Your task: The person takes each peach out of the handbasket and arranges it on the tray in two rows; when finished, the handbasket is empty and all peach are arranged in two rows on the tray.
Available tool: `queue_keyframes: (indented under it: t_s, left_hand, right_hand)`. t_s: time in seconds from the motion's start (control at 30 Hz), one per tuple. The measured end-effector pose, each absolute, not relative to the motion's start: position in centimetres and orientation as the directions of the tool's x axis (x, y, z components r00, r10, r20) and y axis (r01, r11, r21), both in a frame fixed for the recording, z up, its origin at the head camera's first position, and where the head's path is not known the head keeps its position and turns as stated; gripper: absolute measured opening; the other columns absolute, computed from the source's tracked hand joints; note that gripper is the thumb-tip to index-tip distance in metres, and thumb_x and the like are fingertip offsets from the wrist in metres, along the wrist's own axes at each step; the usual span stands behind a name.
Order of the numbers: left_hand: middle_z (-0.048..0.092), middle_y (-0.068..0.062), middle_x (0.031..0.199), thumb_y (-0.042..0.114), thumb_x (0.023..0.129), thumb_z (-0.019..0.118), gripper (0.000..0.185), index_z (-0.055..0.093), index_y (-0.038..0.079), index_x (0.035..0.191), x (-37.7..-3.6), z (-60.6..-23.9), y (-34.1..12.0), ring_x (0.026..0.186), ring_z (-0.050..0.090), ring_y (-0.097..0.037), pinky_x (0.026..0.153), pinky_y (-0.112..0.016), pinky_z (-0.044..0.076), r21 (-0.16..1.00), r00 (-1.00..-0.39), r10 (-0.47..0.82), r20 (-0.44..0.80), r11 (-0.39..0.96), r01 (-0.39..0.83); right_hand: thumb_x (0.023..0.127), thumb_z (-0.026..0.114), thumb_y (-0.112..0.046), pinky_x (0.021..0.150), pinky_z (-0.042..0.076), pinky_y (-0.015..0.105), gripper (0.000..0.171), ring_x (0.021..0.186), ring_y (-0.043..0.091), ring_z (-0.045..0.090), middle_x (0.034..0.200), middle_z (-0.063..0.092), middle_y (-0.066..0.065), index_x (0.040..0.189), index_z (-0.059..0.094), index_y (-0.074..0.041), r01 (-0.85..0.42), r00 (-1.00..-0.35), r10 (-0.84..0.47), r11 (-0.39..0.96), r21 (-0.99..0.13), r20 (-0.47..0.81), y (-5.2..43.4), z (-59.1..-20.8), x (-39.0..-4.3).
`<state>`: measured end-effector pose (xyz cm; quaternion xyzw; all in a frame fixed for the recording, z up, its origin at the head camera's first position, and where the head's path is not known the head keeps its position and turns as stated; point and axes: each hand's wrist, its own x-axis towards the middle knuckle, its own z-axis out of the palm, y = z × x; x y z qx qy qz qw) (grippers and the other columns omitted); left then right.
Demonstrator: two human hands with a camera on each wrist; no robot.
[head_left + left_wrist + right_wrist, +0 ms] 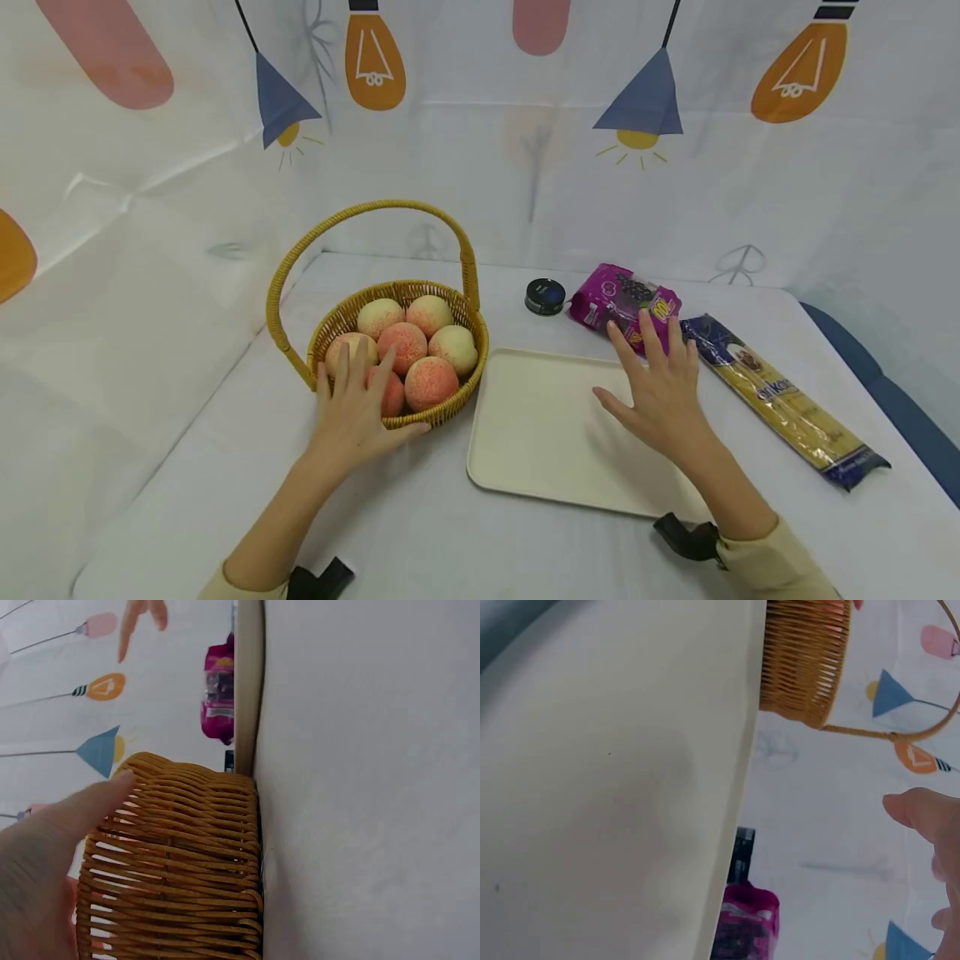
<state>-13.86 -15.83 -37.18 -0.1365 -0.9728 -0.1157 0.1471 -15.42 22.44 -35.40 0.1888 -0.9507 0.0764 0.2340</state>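
My left hand [352,417] reaches over the front rim of a woven basket [330,325], fingers spread above the peaches inside. In the left wrist view its thumb [97,801] lies right at the basket's rim. Several round peaches, pink and pale yellow, fill the basket; a pink peach [431,383] lies at the front. My right hand [667,400] hovers over the right part of a cream tray [540,425], fingers spread and holding nothing. Its fingertips overlap a purple snack bag [600,292] in the head view.
Behind the tray stands a small round black tin [545,297]. A long gold and blue packet [780,396] lies along the table's right side. The basket's tall handle [382,204] arches up at the left. A blue chair [885,383] shows past the right table edge.
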Motion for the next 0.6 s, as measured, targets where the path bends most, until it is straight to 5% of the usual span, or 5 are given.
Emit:
queue_keyframes:
  t_s: [0.27,0.6]
  left_hand:
    - [0.020,-0.029,0.142,0.056,0.080,0.059,0.084,0.031,0.006,0.140,-12.6,-38.7,-16.8,0.130,0.014,-0.049,0.099,-0.064,0.008,0.178,-0.872,0.278,0.403,0.911,0.372]
    - [0.025,-0.027,0.139,0.057,0.083,0.054,0.078,0.032,0.008,0.140,-12.9,-39.5,-16.9,0.124,0.021,-0.049,0.097,-0.066,0.008,0.206,-0.841,0.292,0.455,0.884,0.419]
  right_hand:
    - [0.086,0.045,-0.056,0.097,0.006,0.068,0.072,0.134,0.045,-0.002,0.148,0.010,0.022,0.145,0.024,-0.020,-0.467,-0.764,-0.367,0.882,-0.062,0.531,21.4,-35.7,-15.6]
    - [0.085,0.052,-0.042,0.099,0.009,0.065,0.068,0.133,0.046,0.001,0.149,0.009,0.022,0.144,0.029,-0.017,-0.548,-0.726,-0.441,0.835,-0.055,0.528,19.3,-35.9,-15.8]
